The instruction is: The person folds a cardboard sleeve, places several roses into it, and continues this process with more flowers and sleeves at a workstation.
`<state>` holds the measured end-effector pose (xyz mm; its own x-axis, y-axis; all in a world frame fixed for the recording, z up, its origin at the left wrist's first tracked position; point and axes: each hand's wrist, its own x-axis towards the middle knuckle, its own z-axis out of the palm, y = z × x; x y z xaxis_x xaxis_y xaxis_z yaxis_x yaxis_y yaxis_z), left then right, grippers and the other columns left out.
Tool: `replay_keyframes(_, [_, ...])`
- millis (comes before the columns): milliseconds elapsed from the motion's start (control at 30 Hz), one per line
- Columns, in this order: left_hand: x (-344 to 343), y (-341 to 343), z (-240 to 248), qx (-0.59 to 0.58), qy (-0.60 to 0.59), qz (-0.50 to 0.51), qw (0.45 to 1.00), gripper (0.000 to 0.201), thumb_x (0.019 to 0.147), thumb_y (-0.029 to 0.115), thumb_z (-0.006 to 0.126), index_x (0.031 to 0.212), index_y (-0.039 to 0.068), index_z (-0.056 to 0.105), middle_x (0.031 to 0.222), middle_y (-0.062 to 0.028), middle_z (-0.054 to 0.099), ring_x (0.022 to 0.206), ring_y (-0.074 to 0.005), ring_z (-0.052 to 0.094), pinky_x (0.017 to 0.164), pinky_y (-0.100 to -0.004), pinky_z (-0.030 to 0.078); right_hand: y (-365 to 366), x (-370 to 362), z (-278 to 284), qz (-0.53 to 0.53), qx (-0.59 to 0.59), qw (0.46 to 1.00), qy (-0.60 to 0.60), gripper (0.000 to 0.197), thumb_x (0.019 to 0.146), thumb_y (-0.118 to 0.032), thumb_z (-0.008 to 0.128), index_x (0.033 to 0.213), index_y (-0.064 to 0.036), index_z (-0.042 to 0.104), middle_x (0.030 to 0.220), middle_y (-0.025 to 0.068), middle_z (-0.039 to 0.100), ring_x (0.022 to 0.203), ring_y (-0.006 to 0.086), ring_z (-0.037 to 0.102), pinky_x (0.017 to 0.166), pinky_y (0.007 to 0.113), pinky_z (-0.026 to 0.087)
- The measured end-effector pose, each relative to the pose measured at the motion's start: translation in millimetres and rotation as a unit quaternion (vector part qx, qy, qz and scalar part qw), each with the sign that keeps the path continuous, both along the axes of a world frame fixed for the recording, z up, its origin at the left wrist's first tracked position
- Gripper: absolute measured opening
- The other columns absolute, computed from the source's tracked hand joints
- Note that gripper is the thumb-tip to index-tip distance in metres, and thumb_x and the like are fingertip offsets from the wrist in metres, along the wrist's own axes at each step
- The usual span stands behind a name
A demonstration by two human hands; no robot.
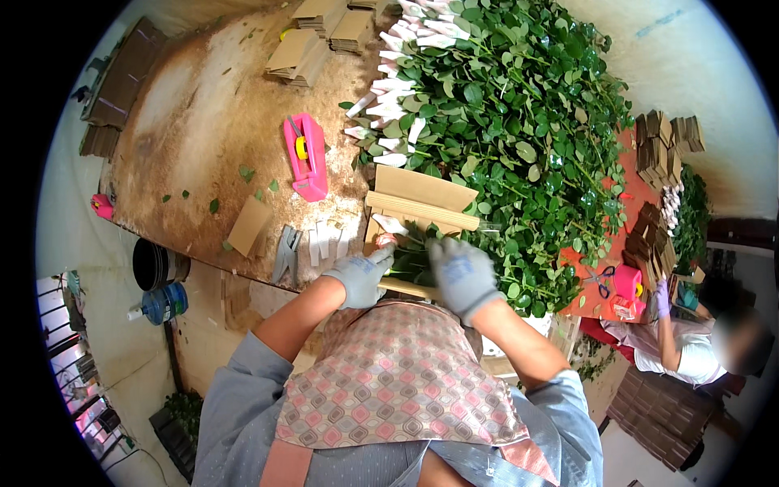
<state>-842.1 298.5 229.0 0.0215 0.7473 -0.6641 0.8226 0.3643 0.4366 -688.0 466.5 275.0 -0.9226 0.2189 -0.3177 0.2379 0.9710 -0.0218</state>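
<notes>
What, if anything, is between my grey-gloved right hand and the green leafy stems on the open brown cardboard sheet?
Nothing visible: your grey-gloved right hand is right at the green leafy stems on the brown cardboard sheet. Your grey-gloved left hand is on their other side. Whether either hand touches them is unclear.

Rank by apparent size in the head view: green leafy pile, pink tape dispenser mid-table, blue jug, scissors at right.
Largest to smallest:
1. Green leafy pile
2. Pink tape dispenser
3. Blue jug
4. Scissors

Jug and scissors lie toward the rim, so true size is unsure.
</notes>
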Motion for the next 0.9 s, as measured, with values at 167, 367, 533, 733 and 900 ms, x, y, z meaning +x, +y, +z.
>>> replay_keyframes(167, [0,2,1,0.009,0.000,0.002,1.000,0.068,0.091,0.033,0.062,0.150,0.006,0.041,0.164,-0.0137,0.026,0.120,-0.0403,0.059,0.101,-0.0495,0.048,-4,-53,-84,0.028,0.011,0.997,0.071,0.033,0.094,-0.018,0.054,0.121,0.0004,0.057,0.099,0.0155,0.068,0.078,0.0301,0.072,0.062,0.040,0.058])
replay_keyframes(367, [2,-1,-2,0.034,0.001,0.010,0.999,0.073,0.090,0.038,0.064,0.150,0.005,0.040,0.165,-0.0128,0.025,0.122,-0.0402,0.058,0.104,-0.0467,0.047,10,-52,-114,0.058,-0.080,0.994,0.033,0.025,0.095,-0.018,0.053,0.115,-0.0051,0.059,0.098,0.0191,0.071,0.082,0.0344,0.072,0.064,0.047,0.056])
replay_keyframes(533, [-21,7,3,0.090,-0.117,0.069,0.987,0.067,0.091,0.038,0.066,0.145,0.003,0.048,0.155,-0.0159,0.042,0.121,-0.0392,0.059,0.105,-0.0440,0.047,13,-58,-121,0.023,-0.116,0.992,0.031,0.020,0.098,-0.019,0.050,0.111,-0.0058,0.058,0.097,0.0188,0.070,0.086,0.0371,0.071,0.068,0.049,0.056])
replay_keyframes(733, [-58,37,-19,0.155,0.032,0.175,0.972,0.040,0.091,0.035,0.070,0.123,0.011,0.068,0.116,-0.0171,0.068,0.105,-0.0351,0.066,0.092,-0.0436,0.052,17,-62,-114,0.015,-0.130,0.991,0.019,0.026,0.096,-0.015,0.053,0.118,-0.0023,0.059,0.102,0.0195,0.073,0.091,0.0375,0.072,0.072,0.051,0.056])
replay_keyframes(900, [-62,34,-62,0.236,0.090,0.083,0.964,0.021,0.089,0.027,0.068,0.102,0.010,0.070,0.095,-0.0115,0.069,0.094,-0.0351,0.066,0.082,-0.0470,0.052,18,-65,-114,0.005,-0.137,0.990,0.039,0.030,0.096,-0.015,0.051,0.120,0.0019,0.057,0.103,0.0219,0.072,0.093,0.0384,0.072,0.077,0.050,0.056])
